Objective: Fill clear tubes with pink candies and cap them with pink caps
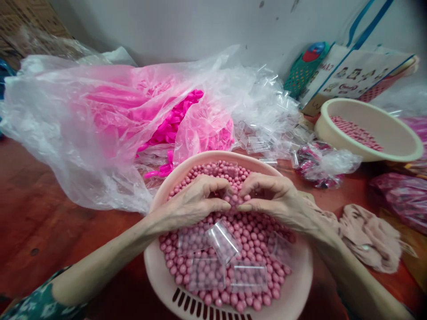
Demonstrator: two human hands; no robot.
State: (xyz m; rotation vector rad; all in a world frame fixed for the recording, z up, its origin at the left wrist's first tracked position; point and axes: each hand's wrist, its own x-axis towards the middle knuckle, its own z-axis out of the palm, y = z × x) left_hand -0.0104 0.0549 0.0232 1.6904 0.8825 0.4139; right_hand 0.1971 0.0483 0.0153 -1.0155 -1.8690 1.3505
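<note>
Pink round beads (248,235) fill a pale pink plastic basket (156,284) with slots low in its near wall. Over the beads, my left hand (200,198) and my right hand (276,195) meet with thumbs and fingers curled inward. Between their fingertips is a small clear plastic tube (233,198) with pink beads at it; the fingers cover part of it. Several more clear tubes lie on the beads, among them a tilted tube (224,242) and a sideways tube (248,276) nearer me.
Behind the basket lies a big clear bag (116,111) of bright pink plastic pieces (173,118). Right of it is a heap of clear tubes (263,144). A cream basin (396,142) holds pink beads. A crumpled cloth (370,235) and a printed bag (356,71) are at right.
</note>
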